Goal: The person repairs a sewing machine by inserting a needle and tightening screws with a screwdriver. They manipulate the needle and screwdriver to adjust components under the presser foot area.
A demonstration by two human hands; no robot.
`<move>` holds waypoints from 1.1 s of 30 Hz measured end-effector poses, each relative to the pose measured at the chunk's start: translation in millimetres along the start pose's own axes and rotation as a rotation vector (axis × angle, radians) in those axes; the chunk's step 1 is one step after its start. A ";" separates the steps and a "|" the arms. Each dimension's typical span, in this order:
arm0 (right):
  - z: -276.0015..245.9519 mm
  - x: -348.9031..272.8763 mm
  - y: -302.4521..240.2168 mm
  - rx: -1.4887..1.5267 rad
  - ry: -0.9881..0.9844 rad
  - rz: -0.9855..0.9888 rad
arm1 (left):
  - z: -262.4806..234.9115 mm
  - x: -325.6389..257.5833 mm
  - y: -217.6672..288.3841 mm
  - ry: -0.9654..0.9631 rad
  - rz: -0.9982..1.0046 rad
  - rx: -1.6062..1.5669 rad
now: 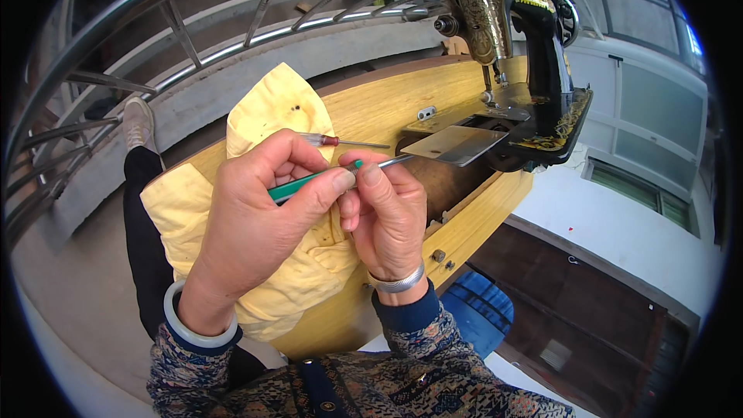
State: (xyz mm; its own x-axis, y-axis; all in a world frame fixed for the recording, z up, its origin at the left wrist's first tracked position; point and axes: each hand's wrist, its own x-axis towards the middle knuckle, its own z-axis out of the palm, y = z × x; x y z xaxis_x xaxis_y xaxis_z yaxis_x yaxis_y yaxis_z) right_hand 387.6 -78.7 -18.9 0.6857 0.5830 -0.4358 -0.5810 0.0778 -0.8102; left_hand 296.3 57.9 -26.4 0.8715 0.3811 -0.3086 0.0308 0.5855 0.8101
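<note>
In my left hand (271, 205) is a green-handled screwdriver (292, 188), its metal shaft pointing right. The fingers and thumb of my right hand (389, 213) close around it where handle and shaft meet. Past my right fingertips, the shaft ends near a flat metal plate (453, 145) at the sewing machine's bed. The black sewing machine (542, 46) with gold decoration is tilted at the upper right. A second screwdriver (331, 141), with a red and clear handle, lies just beyond my hands, partly on a yellow cloth (282, 108).
Under the cloth and machine runs a yellow wooden table (495, 195) with an opening beside the machine bed. A metal railing (182, 35) curves along the far left. A blue stool seat (476, 311) stands below the table's near right edge.
</note>
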 end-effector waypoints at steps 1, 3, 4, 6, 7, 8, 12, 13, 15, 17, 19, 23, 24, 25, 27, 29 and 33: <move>1.1 -0.3 -0.7 0.004 0.003 0.007 | 0.8 -0.7 -0.5 -0.002 0.064 0.001; 3.5 -1.3 -4.0 0.030 -0.002 0.012 | -1.2 -0.8 -0.4 -0.029 0.061 0.039; 4.8 -2.0 -6.0 0.009 -0.006 0.028 | -2.1 -0.6 -0.1 -0.043 0.059 0.058; 7.7 -3.4 -9.7 0.015 -0.046 0.040 | -0.9 -0.1 0.1 -0.032 0.014 -0.026; 9.0 -4.6 -11.4 0.013 -0.018 0.046 | 0.0 0.3 0.7 -0.027 -0.017 -0.059; 9.7 -5.5 -13.0 0.019 0.003 0.045 | -0.2 0.9 2.0 -0.025 -0.036 -0.059; 6.1 0.5 -12.7 0.101 -0.075 0.066 | -5.3 5.5 8.3 -0.029 -0.147 -0.047; 5.0 0.2 -10.9 0.077 -0.055 0.058 | -6.5 6.0 9.2 -0.032 -0.181 -0.052; 3.6 -1.0 -5.3 0.035 -0.006 0.024 | -6.4 6.1 9.0 -0.034 -0.168 -0.033; 2.5 -2.0 -1.4 0.019 -0.010 -0.007 | -3.2 5.6 6.2 -0.013 -0.101 -0.020; 3.4 -3.4 1.3 0.022 0.023 -0.025 | 2.0 5.2 2.5 0.027 0.027 -0.010; 7.4 -4.7 0.2 0.082 0.026 -0.001 | -2.6 1.5 3.9 -0.059 -0.004 0.043; 7.6 -4.2 -1.5 0.128 -0.044 -0.014 | -2.2 2.1 3.6 -0.054 -0.021 0.028; 7.3 -4.0 -3.7 0.151 -0.012 0.018 | -2.0 2.6 3.5 -0.050 -0.037 0.007; 4.0 -2.0 -9.4 0.224 -0.020 0.037 | -1.0 4.1 3.4 -0.036 -0.033 -0.005; -0.9 4.8 -11.3 0.192 -0.126 0.031 | -0.1 5.0 3.6 -0.022 -0.038 -0.018; -3.6 5.4 -8.1 0.104 -0.086 0.008 | -1.7 6.2 5.4 -0.024 -0.072 -0.037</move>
State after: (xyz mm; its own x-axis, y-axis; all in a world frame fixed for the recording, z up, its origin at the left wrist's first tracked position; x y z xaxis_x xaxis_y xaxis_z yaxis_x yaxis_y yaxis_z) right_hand 397.5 -79.1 -16.1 0.6435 0.6504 -0.4036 -0.6319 0.1538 -0.7596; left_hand 301.0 64.6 -24.8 0.8792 0.3199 -0.3530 0.0761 0.6372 0.7669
